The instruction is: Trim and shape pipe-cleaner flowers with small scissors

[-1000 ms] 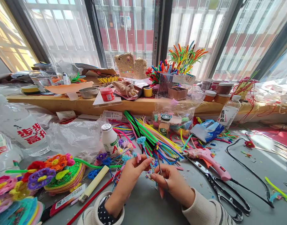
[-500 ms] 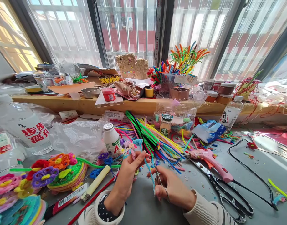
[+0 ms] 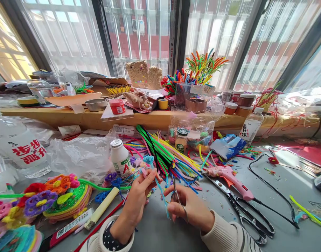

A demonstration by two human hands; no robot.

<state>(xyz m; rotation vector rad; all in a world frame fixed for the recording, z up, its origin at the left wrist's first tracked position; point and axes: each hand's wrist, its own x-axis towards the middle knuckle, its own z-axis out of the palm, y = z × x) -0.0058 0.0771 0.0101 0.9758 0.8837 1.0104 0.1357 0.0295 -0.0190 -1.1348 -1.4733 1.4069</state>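
Note:
My left hand pinches a light blue pipe-cleaner flower by its stem, which hangs down between both hands. My right hand is closed around small metal scissors, with the blades pointing up beside the blue stem. Both hands hover just above the grey table, in front of a spread pile of coloured pipe cleaners.
A pink glue gun and large black scissors lie to the right. A small white bottle, finished pipe-cleaner flowers and a plastic bag are on the left. A cluttered wooden shelf runs along the window.
My left hand lifted the blue flower slightly and shifted left, so the stem now dangles lower between my hands. My right hand with the scissors stayed close beside it.

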